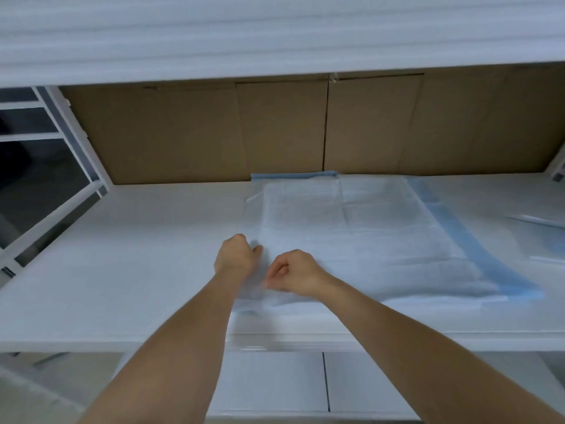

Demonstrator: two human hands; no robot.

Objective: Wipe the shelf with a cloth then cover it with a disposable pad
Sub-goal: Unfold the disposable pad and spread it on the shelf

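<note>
A white disposable pad [360, 237] with a blue border lies partly unfolded on the white shelf [122, 270], right of centre, its fold lines showing. My left hand [237, 255] has its fingers curled at the pad's near left edge and pinches the thin layer there. Close beside it, my right hand [295, 273] also pinches the pad's near left edge with thumb and fingers. Both forearms reach in from below. No cloth is in view.
Brown cardboard [275, 130] lines the back of the shelf. Another white shelf [275, 35] hangs above. A white frame [67, 139] stands at the left. A clear plastic wrapper [547, 237] lies on the shelf at the far right. White boxes [275, 384] sit below.
</note>
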